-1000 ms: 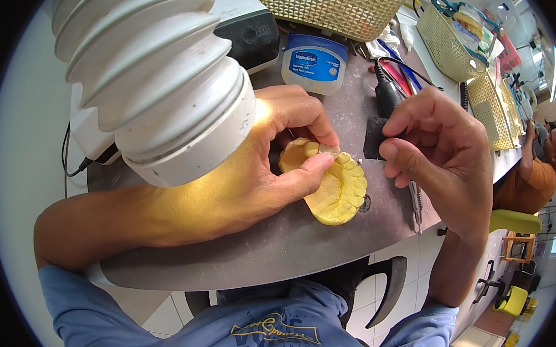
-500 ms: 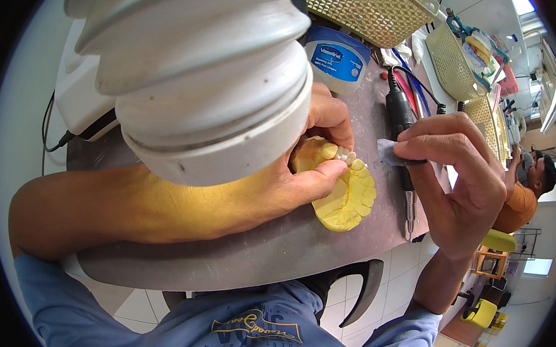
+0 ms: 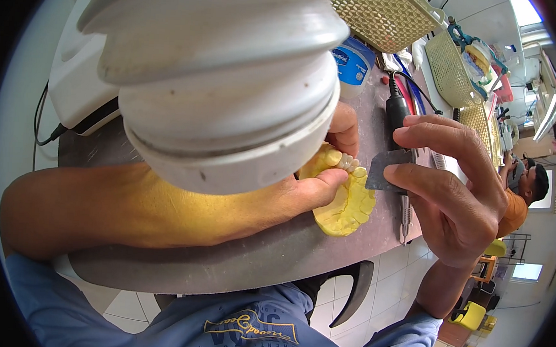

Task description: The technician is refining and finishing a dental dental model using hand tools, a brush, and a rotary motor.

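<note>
My left hand (image 3: 311, 191) is closed on a yellow dental cast (image 3: 341, 222) of a tooth arch, held above the table. Its thumb lies beside a short row of whitish tooth crowns (image 3: 349, 163) seated on the cast, with fingers on the far side. To the right, my right hand (image 3: 456, 192) pinches a thin dark grey sheet (image 3: 383, 173), its flat face now showing. The sheet's left edge is close to the cast's right side; whether they touch I cannot tell. A wide white ribbed hose (image 3: 225, 108) hides part of my left hand and the cast.
Beneath my right hand a black corded handpiece (image 3: 396, 110) lies on the grey table (image 3: 179, 266). A blue-labelled jar (image 3: 354, 64) and plastic baskets (image 3: 387, 19) stand at the back. A white machine (image 3: 84, 88) sits at left. Far right, a person in orange (image 3: 515, 208) is seated.
My right hand has brought the sheet left, nearer the cast, and turned it so more of its flat face shows. My left hand keeps its hold on the cast. The view has shifted slightly.
</note>
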Tool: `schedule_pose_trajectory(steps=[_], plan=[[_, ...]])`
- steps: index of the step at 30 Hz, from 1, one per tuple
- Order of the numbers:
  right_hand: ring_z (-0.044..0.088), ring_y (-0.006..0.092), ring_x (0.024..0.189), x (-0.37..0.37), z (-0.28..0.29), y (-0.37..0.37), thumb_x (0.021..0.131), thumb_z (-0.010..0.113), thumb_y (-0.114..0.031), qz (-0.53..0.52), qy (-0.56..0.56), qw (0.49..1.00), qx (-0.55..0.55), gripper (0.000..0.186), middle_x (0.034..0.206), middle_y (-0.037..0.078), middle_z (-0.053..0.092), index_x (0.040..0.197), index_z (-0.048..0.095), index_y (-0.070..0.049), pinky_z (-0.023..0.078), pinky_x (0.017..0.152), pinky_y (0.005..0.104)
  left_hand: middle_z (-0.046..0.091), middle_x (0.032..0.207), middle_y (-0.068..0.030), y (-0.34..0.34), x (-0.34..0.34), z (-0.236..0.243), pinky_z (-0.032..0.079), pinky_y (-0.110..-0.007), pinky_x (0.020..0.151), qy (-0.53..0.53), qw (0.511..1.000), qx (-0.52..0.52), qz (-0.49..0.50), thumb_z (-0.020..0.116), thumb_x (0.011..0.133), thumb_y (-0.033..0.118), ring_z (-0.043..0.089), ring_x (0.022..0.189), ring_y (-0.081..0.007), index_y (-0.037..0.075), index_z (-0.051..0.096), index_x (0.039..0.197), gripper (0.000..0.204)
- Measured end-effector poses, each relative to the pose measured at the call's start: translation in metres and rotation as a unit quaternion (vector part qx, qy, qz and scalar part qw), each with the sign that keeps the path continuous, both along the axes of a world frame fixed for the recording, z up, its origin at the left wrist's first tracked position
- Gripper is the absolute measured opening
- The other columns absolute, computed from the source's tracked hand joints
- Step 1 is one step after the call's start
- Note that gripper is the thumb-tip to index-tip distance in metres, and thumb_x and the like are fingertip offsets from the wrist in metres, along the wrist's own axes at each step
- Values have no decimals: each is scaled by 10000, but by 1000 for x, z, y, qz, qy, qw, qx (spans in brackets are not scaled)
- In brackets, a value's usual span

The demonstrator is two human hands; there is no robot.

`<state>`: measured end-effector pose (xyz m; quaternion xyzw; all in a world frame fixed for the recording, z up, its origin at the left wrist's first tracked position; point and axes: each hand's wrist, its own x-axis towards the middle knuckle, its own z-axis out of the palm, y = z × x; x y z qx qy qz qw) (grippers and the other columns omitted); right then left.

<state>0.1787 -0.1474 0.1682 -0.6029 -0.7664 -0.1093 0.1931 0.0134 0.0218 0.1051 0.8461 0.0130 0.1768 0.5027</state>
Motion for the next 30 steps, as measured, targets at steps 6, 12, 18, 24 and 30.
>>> schedule_pose_trajectory(steps=[6,12,18,24,30], plan=[[713,369,1003,-3,1,4,598,774,-37,-2,0,1000,-3,281,1032,196,710,878,764,-26,590,837,464,666,944,-62,0,-1,1,522,-282,751,43,997,-59,-9,731,887,121,646,853,-159,38,686,1018,161],[718,367,983,-6,1,6,570,776,-58,-10,-8,1000,-9,299,1012,187,715,866,767,-21,593,828,459,667,941,-63,-2,-1,-2,518,-288,766,39,993,-109,-3,731,891,144,649,865,-171,41,687,1010,163],[724,360,949,-6,1,9,560,766,-53,2,-13,1000,-8,304,978,182,721,863,765,-20,594,810,448,668,938,-63,0,1,3,520,-290,771,58,996,-72,-8,732,888,145,653,868,-167,43,687,1007,162],[726,341,935,-8,2,10,557,768,-51,-3,-17,1000,-19,300,959,177,718,854,757,-12,593,799,432,669,940,-63,0,0,0,520,-287,774,38,998,-50,-2,737,883,139,655,869,-164,43,683,1006,165],[726,330,929,-7,1,12,549,766,-50,-8,5,999,-33,297,963,179,712,844,758,-18,590,799,421,668,943,-66,-2,-3,-5,521,-285,777,19,993,-120,-1,743,874,120,656,869,-165,32,675,1016,180]])
